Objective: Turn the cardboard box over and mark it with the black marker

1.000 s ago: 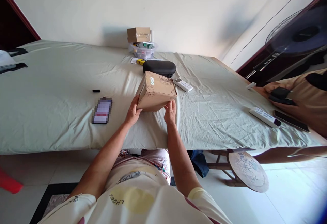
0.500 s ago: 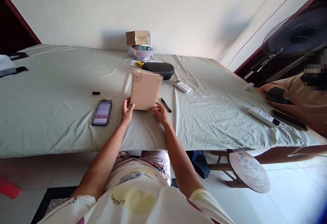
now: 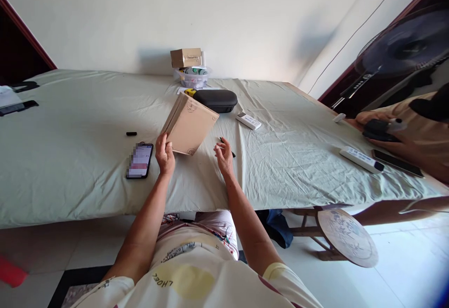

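closest in was the wearer's pale printed shirt (image 3: 182, 275), with a round stool (image 3: 347, 238) down on the floor off to the right. a wrinkled light green cloth (image 3: 298, 167) covered the table. the two hands were well apart above its near part. the left hand (image 3: 165, 156) was clamped on the lower left edge of a cardboard box (image 3: 192, 125), thumb toward the near face. the box was tilted, its upper end leaning to the right, and dark curls were drawn at three corners of that face; whether it touched the cloth could not be told. the right hand (image 3: 224, 156) was off the box, fingers loosely curled over a black pen (image 3: 234, 155); whether it touched the pen could not be told.

left of the left hand lay a phone (image 3: 142, 160), with a small black cap (image 3: 131, 134) just past it. at the right, another person's hands held a dark object (image 3: 380, 130) behind a long white device (image 3: 361, 159). beyond the box sat a labelled white bar (image 3: 249, 121), then a black case (image 3: 215, 101). farthest back, a small carton (image 3: 185, 58) rested on a clear tub (image 3: 193, 82) near the wall (image 3: 245, 18).
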The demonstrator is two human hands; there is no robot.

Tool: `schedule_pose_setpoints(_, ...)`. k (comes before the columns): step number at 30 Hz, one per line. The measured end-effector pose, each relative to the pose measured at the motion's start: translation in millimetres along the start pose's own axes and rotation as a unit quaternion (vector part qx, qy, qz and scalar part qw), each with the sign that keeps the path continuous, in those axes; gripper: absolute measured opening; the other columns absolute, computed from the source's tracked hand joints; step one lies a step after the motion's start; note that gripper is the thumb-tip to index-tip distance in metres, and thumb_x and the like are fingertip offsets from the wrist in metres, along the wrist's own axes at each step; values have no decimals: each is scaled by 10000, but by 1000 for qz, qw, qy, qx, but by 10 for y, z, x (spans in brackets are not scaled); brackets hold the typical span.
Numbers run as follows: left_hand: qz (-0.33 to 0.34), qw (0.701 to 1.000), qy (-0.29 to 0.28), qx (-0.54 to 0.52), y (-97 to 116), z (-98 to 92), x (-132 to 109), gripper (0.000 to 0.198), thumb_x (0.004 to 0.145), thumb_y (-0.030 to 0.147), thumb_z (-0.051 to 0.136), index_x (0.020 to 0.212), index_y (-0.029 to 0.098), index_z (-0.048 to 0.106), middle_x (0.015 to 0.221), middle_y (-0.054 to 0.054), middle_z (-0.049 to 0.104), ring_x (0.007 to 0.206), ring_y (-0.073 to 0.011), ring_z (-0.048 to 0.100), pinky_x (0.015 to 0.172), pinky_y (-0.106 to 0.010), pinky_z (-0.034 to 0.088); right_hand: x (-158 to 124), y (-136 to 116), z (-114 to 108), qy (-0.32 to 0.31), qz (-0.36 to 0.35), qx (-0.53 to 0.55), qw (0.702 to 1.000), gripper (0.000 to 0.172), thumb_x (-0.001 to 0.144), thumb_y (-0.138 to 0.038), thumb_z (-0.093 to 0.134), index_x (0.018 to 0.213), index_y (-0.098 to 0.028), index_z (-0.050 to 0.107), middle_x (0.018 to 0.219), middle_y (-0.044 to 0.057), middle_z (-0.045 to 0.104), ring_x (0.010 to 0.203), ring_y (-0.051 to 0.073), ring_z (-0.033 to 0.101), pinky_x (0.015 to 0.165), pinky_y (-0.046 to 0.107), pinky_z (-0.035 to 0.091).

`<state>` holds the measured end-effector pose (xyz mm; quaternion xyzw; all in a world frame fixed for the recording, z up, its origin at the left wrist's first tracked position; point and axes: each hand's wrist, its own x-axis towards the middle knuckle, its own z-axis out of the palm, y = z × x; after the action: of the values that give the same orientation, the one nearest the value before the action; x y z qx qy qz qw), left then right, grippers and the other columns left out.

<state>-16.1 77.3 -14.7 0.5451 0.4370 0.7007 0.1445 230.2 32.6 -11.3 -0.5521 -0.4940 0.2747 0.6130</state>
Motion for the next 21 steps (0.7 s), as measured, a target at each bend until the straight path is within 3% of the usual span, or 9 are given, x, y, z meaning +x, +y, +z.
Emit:
schedule_pose_setpoints(2, 66, 997, -27, 34, 64, -75, 101, 554, 1053, 626, 479, 1370, 237, 713, 1477, -147, 665, 1472, -289, 561, 1323, -483, 344, 33, 0, -21, 40, 0, 18, 999, 663, 932, -672, 589, 1471, -292, 524, 1250, 103, 677, 1030, 217, 671, 844, 352, 581)
schedule_pose_setpoints(5, 128, 984, -112, 54, 166, -124, 213, 502, 1069, 576, 466, 1322, 248, 749, 1462, -133, 671, 1487, -300, 539, 1324, -526, 337, 65, -14, -44, 91, -14, 26, 995, 657, 957, -674, 526, 1473, -268, 517, 1314, 124, 662, 1159, 241, 662, 939, 389, 572)
schedule_pose_setpoints(8, 145, 966, -203, 61, 254, -87, 251, 444, 1079, 528, 466, 1289, 280, 769, 1457, -103, 674, 1508, -299, 512, 1320, -553, 342, 65, -45, -62, 103, -36, 33, 994, 623, 969, -685, 481, 1401, -248, 581, 1352, 127, 658, 1248, 249, 642, 1028, 400, 545)
schedule_pose_setpoints(11, 154, 952, -259, 49, 321, -21, 239, 422, 1095, 477, 446, 1283, 285, 771, 1459, -94, 656, 1534, -285, 481, 1325, -544, 339, 62, -66, -86, 102, -39, 46, 993, 584, 958, -719, 472, 1231, -236, 655, 1224, 105, 694, 1193, 250, 642, 1003, 380, 541)
schedule_pose_setpoints(14, 159, 949, -273, 25, 366, 24, 211, 444, 1107, 479, 414, 1273, 270, 770, 1454, -99, 638, 1556, -275, 454, 1329, -521, 341, 87, -59, -111, 115, 4, 55, 992, 563, 929, -769, 498, 1057, -242, 648, 1022, 70, 680, 1026, 235, 621, 887, 353, 533)
schedule_pose_setpoints(17, 144, 957, -253, 19, 387, 63, 181, 458, 1103, 527, 421, 1238, 263, 770, 1433, -102, 640, 1556, -273, 456, 1319, -509, 363, 120, -33, -111, 121, 29, 88, 988, 568, 858, -807, 597, 939, -246, 623, 904, 30, 640, 895, 200, 579, 806, 318, 502)
schedule_pose_setpoints(21, 120, 971, -207, 12, 372, 147, 155, 472, 1094, 578, 433, 1148, 259, 776, 1354, -104, 669, 1532, -268, 487, 1293, -502, 399, 130, 5, -61, 114, 33, 171, 978, 557, 776, -773, 710, 934, -240, 665, 849, -7, 640, 782, 150, 545, 733, 279, 456)
